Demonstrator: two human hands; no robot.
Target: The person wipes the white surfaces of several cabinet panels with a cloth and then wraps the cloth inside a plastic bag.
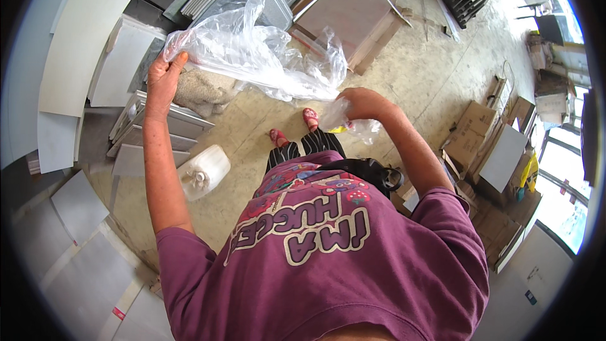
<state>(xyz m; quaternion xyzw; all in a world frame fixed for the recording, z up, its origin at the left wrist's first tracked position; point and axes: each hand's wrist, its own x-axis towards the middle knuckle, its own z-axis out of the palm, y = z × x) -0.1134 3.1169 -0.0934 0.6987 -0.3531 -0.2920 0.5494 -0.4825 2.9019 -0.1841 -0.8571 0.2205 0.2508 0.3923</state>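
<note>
A clear plastic sheet (252, 50) is held up between the person's two hands, above the concrete floor (252, 123) and on the far side of the body. Its long axis runs from left to right, slanting so that the right end lies nearer the body than the left. Crumpled folds billow toward the far side, and a short loose part hangs just right of the right hand (363, 102), with a yellow patch beside it.

The left hand (165, 79) grips the far left end, its thumb and fingers clamped on the film. The right hand is curled at the other end with plastic gathered against it; its fingertips are hidden, so how tightly they close cannot be told.

Near the left hand sits a rough greyish-brown mass (203, 90); nearer the body, a whitish jug (205, 172) lies on the floor.

The sheet shows no writing that can be read. The purple shirt (315, 215) carries large pale-edged lettering and cartoon figures. On the right, a cardboard carton (470, 132) bears dark print too small to read, and a pale panel (511, 300) at the near right has a small blue label (530, 297).
</note>
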